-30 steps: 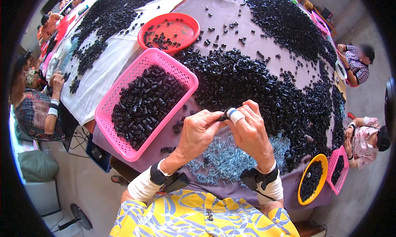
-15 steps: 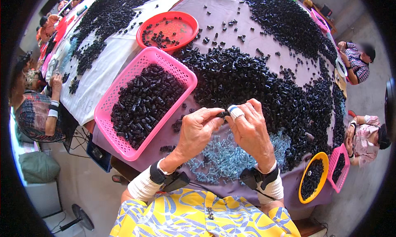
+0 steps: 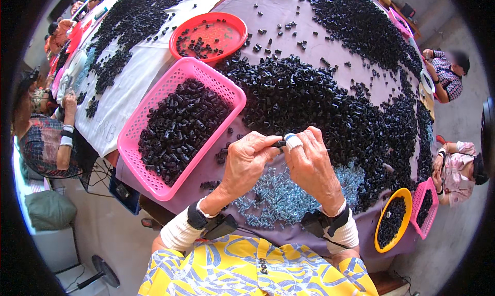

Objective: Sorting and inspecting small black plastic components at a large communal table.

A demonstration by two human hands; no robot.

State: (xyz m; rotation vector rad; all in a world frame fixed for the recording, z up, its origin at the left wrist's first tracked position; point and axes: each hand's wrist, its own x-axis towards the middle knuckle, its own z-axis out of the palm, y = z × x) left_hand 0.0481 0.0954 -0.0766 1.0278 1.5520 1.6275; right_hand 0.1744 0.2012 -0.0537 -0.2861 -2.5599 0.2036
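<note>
Both my hands meet over the table, pinching one small black plastic part (image 3: 279, 144) between them. My left hand (image 3: 246, 159) grips its left end with thumb and fingertips. At its right end are the closed fingers of my right hand (image 3: 312, 164), one of them wrapped in white tape. Below the hands spreads a pile of small pale-blue metal springs (image 3: 278, 203). A large heap of black plastic pieces (image 3: 294, 97) lies just beyond. To the left stands a pink basket (image 3: 130, 136) filled with black cylindrical parts (image 3: 183, 126).
A red round tray (image 3: 234, 36) with scattered black pieces sits behind the basket. At the right edge are a yellow bowl (image 3: 378, 239) and a smaller pink basket (image 3: 428, 213), both holding black parts. Other people (image 3: 49, 141) sit around the table. A fan (image 3: 105, 271) stands on the floor.
My hands stay together on the black part, with only a slight shift of the right hand. The baskets and piles look the same.
</note>
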